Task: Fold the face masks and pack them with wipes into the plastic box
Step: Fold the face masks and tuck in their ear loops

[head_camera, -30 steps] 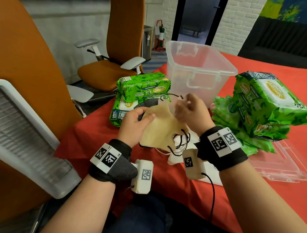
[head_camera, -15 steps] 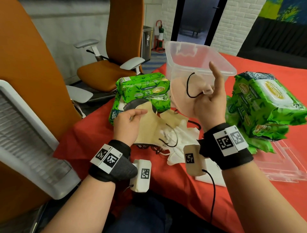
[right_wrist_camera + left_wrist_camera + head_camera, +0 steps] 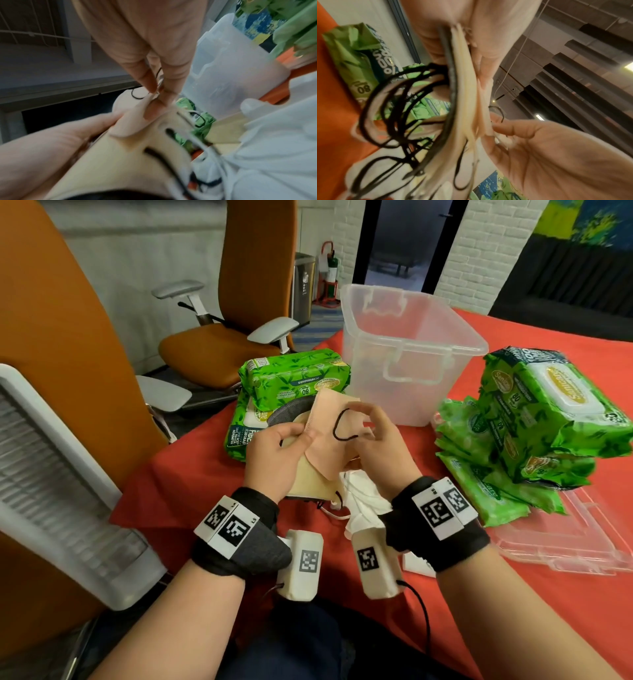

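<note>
My left hand (image 3: 291,441) grips a stack of folded beige masks (image 3: 305,477) above the red table, its thumb pressing the edge of a pink mask (image 3: 329,450). That pink mask, with its black ear loop (image 3: 344,424), lies against the stack, and my right hand (image 3: 364,431) pinches its right side. In the left wrist view the stack (image 3: 465,97) shows edge-on with black loops (image 3: 393,108) hanging off it. In the right wrist view my fingers (image 3: 154,75) pinch the pink mask (image 3: 132,121). The clear plastic box (image 3: 445,347) stands behind, with nothing visible inside.
Green wipes packs are stacked at left (image 3: 294,385) and piled at right (image 3: 548,419). White masks (image 3: 363,505) lie on the table under my hands. The clear lid (image 3: 565,546) lies at front right. Orange chairs (image 3: 212,350) stand off the table's left edge.
My right hand lifted a pink mask up near the box, then brought it down onto the stack in my left hand. My left thumb now presses it.
</note>
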The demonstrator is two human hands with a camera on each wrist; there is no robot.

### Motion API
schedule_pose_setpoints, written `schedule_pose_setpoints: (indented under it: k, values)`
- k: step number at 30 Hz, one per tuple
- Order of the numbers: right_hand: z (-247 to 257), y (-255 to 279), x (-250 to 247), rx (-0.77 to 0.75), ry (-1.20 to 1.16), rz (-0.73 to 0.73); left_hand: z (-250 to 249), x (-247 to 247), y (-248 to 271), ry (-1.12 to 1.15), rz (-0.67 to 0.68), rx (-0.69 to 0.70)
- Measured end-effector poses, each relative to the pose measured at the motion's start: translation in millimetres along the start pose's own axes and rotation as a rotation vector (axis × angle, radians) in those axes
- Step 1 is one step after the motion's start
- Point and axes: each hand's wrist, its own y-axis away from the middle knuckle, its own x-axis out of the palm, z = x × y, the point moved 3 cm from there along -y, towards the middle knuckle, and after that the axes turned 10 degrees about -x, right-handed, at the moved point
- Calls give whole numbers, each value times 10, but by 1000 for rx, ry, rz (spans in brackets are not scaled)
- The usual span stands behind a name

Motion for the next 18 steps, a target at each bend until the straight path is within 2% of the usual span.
schedule_pose_setpoints:
  k: [2, 6, 9, 10, 12, 15, 18]
  values:
    - [3, -16, -120, 34, 15, -48, 11, -39, -19, -4, -19, -1]
    - [-83, -101, -367, 49, 258, -204, -6, -84, -37, -15, -50, 3]
    - [52, -100, -444, -4, 157, -281, 2, -85, -60, -40, -48, 1]
    - [112, -101, -438, -60, 125, -273, 0, -78, -55, -51, -38, 12]
    - [238, -93, -368, -171, 72, -159, -9, -41, -35, -76, 14, 41]
    - [322, -71, -240, -248, 299, 61, -44, 27, 15, -63, 120, 55]
    - [321, -43, -253, -340, 353, 47, -43, 44, 20, -32, 145, 59]
